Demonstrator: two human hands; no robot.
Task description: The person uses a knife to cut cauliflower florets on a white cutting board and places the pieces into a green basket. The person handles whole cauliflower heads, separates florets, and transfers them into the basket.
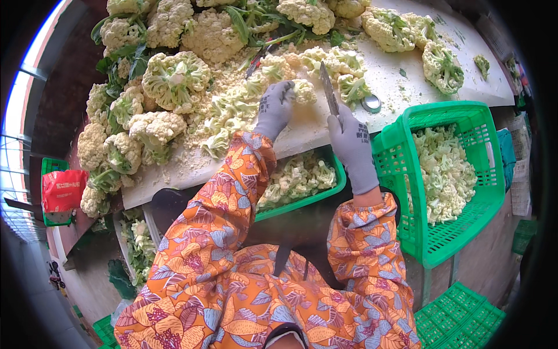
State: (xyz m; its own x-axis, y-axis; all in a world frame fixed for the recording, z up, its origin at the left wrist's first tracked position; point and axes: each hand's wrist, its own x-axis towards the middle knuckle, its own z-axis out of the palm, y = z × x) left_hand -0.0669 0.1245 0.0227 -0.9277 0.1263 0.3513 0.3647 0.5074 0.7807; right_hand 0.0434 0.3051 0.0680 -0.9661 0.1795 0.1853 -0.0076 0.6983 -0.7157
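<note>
My left hand (274, 111), in a grey glove, is closed with its fingertips against a pale cauliflower floret (304, 92) above the white tabletop. A knife (328, 87) stands up from my right hand (353, 142), also gloved in grey; its blade points away from me and its handle is hidden in the fist. Cut florets (229, 116) lie in a loose heap left of my left hand. Just beyond the blade sit larger cauliflower pieces (343, 67). Below my hands, a green tub (314, 200) holds more cut florets.
Whole cauliflower heads (176, 81) pile up at the far left, with more heads (443, 67) at the far right. A tilted green basket (415, 192) of florets stands at the right. A round metal-rimmed object (371, 103) lies beside my right hand. Another green crate (459, 320) is low on the right.
</note>
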